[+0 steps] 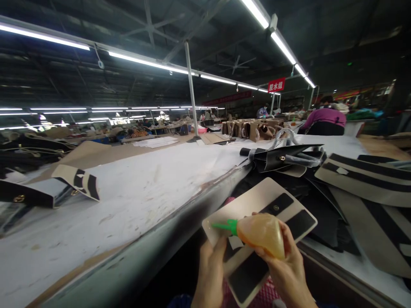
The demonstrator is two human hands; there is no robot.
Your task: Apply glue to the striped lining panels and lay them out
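My right hand (290,267) is wrapped round a clear squeeze bottle (261,233) of amber liquid, tilted with its green nozzle pointing left. The nozzle tip lies over the upper left corner of a beige panel (253,196) with black stripes and a small metal stud. My left hand (212,267) grips the panel's left edge; part of its fingers is hidden by the panel. Whether the nozzle touches the panel, I cannot tell.
A long white-covered table (135,188) runs along the left, with a striped bag piece (78,182) on it. Striped panels (369,179) and black pieces are piled at the right. Farther back a person in purple (326,119) bends over.
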